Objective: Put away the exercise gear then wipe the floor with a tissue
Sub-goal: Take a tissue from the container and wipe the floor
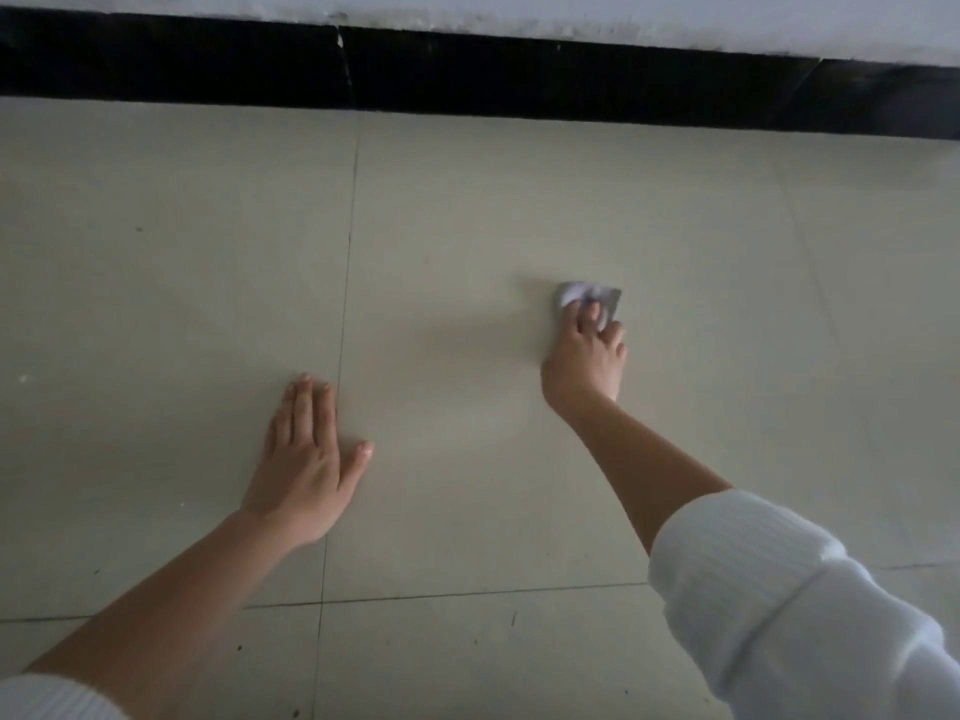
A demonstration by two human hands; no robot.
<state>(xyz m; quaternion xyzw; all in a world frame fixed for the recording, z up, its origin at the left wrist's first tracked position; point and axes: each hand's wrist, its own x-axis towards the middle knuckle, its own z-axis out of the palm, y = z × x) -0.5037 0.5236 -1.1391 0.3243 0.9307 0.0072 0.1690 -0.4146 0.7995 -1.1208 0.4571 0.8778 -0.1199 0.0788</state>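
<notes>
Step in hand: wiping the floor. No exercise gear is in view, so the put-away step is judged complete.

Left: the left hand lies flat on the floor, near, just left of a tile joint. Its fingers are straight and released and hold nothing. The hand is judged to act as a support.

Right: the right hand reaches farther out, well apart from the left hand. Its fingers curl over a crumpled white tissue and press it against the floor. The tissue shows beyond the fingertips, on the tile right of the joint, short of the black skirting at the far wall. A white sleeve is pushed up the right forearm.

Next move: sweep the tissue across the tile under steady downward pressure, with the wad bunched beneath the fingers and the left hand planted. Small dark specks on the near tiles are judged unwiped.
</notes>
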